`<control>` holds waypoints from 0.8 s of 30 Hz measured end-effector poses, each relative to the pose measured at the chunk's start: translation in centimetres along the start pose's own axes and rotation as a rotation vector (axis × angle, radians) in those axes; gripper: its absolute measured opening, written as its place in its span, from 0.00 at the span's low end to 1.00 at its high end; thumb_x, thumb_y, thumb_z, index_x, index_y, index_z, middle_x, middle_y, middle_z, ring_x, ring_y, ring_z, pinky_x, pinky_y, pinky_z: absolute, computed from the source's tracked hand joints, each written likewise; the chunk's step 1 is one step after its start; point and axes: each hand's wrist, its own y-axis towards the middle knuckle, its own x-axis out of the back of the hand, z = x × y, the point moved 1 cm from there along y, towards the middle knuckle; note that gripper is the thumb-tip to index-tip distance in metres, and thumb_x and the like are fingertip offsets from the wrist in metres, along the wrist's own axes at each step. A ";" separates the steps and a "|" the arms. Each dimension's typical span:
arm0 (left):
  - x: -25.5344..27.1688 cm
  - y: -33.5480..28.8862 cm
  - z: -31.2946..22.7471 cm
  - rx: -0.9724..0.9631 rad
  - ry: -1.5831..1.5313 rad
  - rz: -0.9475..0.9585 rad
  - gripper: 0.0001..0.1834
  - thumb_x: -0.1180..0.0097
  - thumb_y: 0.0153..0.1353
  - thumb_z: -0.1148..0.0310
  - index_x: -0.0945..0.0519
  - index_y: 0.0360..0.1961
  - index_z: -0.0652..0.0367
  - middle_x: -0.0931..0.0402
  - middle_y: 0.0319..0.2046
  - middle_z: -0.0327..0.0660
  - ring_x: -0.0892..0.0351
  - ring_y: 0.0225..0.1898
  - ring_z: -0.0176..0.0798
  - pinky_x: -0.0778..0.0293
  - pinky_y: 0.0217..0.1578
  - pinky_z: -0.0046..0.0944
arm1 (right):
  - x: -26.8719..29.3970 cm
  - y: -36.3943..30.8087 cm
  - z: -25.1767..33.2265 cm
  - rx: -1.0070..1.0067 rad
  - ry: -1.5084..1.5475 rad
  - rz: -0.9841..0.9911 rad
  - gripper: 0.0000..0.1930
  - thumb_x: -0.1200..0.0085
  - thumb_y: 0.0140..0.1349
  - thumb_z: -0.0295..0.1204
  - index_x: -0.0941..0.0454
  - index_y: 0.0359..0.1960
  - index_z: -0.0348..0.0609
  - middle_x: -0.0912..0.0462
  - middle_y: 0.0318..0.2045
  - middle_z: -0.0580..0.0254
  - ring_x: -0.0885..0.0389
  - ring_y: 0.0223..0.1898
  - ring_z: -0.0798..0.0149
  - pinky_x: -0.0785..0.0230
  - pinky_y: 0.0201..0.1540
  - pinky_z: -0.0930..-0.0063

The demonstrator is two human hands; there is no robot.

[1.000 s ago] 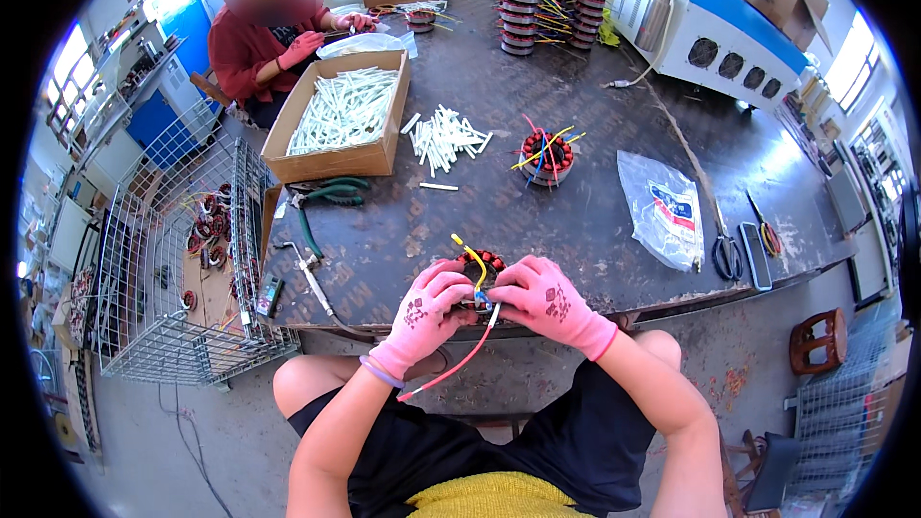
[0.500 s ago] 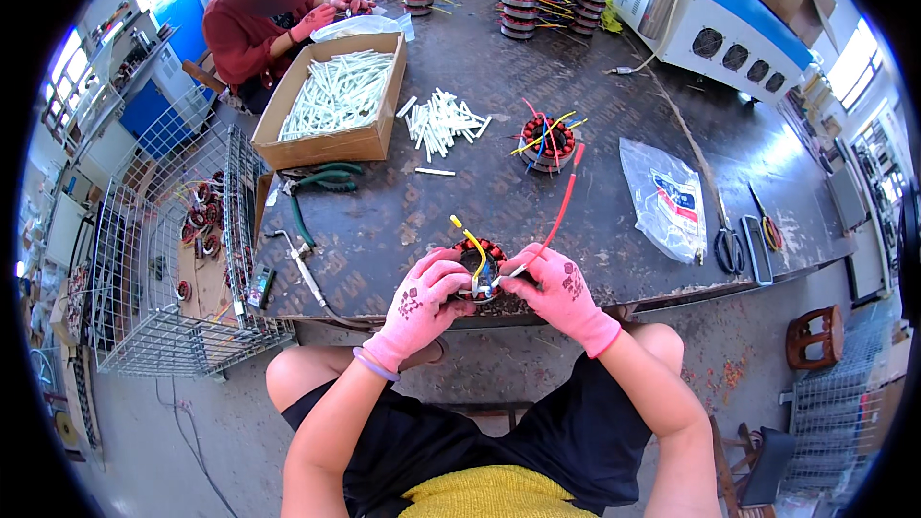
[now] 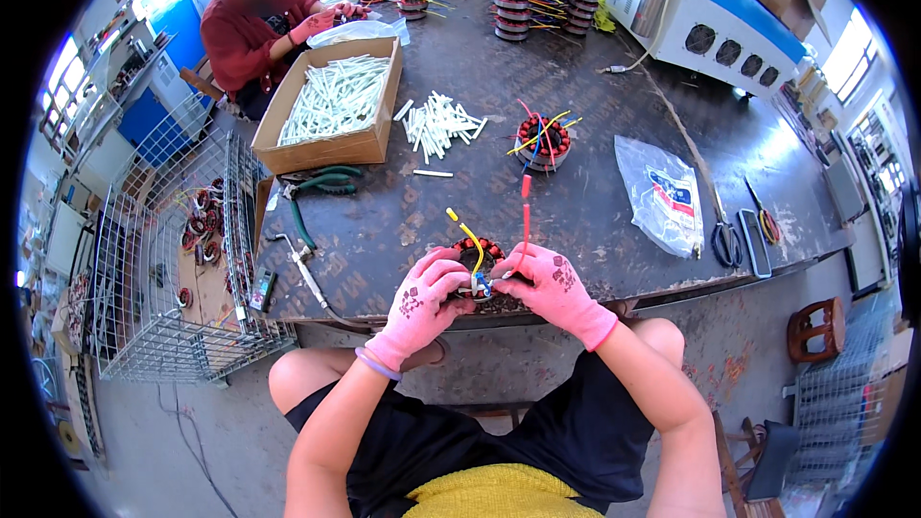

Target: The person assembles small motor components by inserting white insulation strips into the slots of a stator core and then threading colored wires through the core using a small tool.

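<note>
A motor stator (image 3: 493, 250) with dark red windings lies at the near table edge between my pink-gloved hands. My left hand (image 3: 422, 302) is closed around its left side, fingers by the foot of a yellow lead (image 3: 468, 234) that sticks up. Thumb and fingers of my right hand (image 3: 552, 293) pinch the lower end of a red lead (image 3: 526, 219), which rises nearly upright. Blue and pale wire ends meet between the fingertips; their exact joint is too small to make out. Part of the stator is hidden by my hands.
Beyond lies another stator (image 3: 544, 142) with coloured leads. White sleeves lie in a pile (image 3: 439, 125) and fill a cardboard box (image 3: 336, 149). Green-handled pliers (image 3: 326, 179), a torch-like tool (image 3: 309, 278), a plastic bag (image 3: 662, 197) and scissors (image 3: 727, 245) surround the work. A co-worker (image 3: 245, 48) sits far left.
My right hand has shifted slightly left, closer to the wire ends. The red lead has swung from leaning right to nearly upright. My left hand stays on the stator.
</note>
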 end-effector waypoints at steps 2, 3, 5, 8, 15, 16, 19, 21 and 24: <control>0.0 0.1 -0.4 -0.013 0.024 0.003 0.23 0.29 0.42 0.71 0.21 0.42 0.54 0.24 0.46 0.41 0.28 0.59 0.51 0.30 0.60 0.52 | -0.3 0.1 -0.7 0.077 -0.102 -0.039 0.09 0.35 0.56 0.29 0.18 0.37 0.43 0.22 0.31 0.59 0.19 0.34 0.56 0.27 0.37 0.65; -0.3 0.0 -0.5 -0.004 0.017 0.006 0.23 0.29 0.42 0.71 0.21 0.42 0.54 0.24 0.46 0.41 0.28 0.59 0.51 0.31 0.60 0.52 | -0.6 0.1 -1.0 0.115 -0.153 -0.059 0.09 0.35 0.55 0.30 0.18 0.37 0.44 0.22 0.31 0.59 0.20 0.34 0.56 0.27 0.37 0.65; -0.1 0.2 -0.5 -0.004 0.026 -0.009 0.23 0.28 0.42 0.70 0.22 0.42 0.54 0.23 0.46 0.41 0.28 0.59 0.51 0.31 0.60 0.53 | -0.6 0.3 -1.0 0.092 -0.117 -0.028 0.09 0.36 0.55 0.31 0.18 0.37 0.44 0.22 0.31 0.59 0.20 0.33 0.55 0.28 0.37 0.65; 0.0 -0.2 -0.3 -0.004 0.044 0.008 0.23 0.29 0.42 0.71 0.22 0.43 0.54 0.24 0.46 0.40 0.28 0.60 0.51 0.34 0.63 0.53 | 0.0 -0.1 -0.2 0.004 0.098 0.018 0.12 0.35 0.55 0.28 0.17 0.41 0.42 0.20 0.35 0.59 0.18 0.37 0.59 0.26 0.41 0.68; -0.3 -0.2 0.1 0.011 0.015 0.033 0.22 0.30 0.45 0.70 0.22 0.43 0.54 0.24 0.47 0.39 0.30 0.61 0.51 0.35 0.63 0.52 | -1.6 -1.0 -0.8 0.009 0.188 -0.181 0.12 0.37 0.56 0.24 0.17 0.43 0.43 0.16 0.38 0.58 0.16 0.40 0.59 0.23 0.43 0.68; -0.2 -0.2 0.1 0.011 0.020 0.037 0.22 0.30 0.45 0.70 0.22 0.44 0.54 0.24 0.47 0.39 0.30 0.61 0.51 0.34 0.63 0.52 | -2.1 -0.9 -0.8 0.054 0.154 -0.208 0.11 0.37 0.57 0.24 0.17 0.43 0.43 0.16 0.38 0.58 0.16 0.40 0.59 0.23 0.43 0.68; -0.1 -0.3 -0.2 0.018 0.037 0.031 0.22 0.30 0.45 0.70 0.22 0.44 0.53 0.24 0.48 0.39 0.30 0.61 0.51 0.34 0.63 0.53 | -3.2 -1.3 -0.6 -0.009 0.194 -0.284 0.10 0.36 0.56 0.24 0.18 0.40 0.41 0.16 0.36 0.58 0.16 0.39 0.56 0.23 0.42 0.66; -0.2 -0.5 0.0 0.015 0.015 0.022 0.22 0.30 0.45 0.70 0.22 0.44 0.54 0.24 0.47 0.39 0.30 0.60 0.52 0.34 0.61 0.53 | -3.9 -1.7 -0.7 -0.202 0.337 -0.305 0.10 0.36 0.55 0.24 0.18 0.39 0.41 0.16 0.36 0.57 0.16 0.39 0.55 0.24 0.42 0.65; -0.3 -0.1 -0.3 0.009 0.021 0.001 0.22 0.30 0.44 0.70 0.22 0.43 0.55 0.23 0.46 0.40 0.29 0.59 0.53 0.33 0.60 0.53 | -4.1 -1.6 -1.2 0.066 0.170 -0.369 0.10 0.36 0.54 0.22 0.18 0.38 0.41 0.16 0.35 0.60 0.16 0.39 0.54 0.24 0.42 0.64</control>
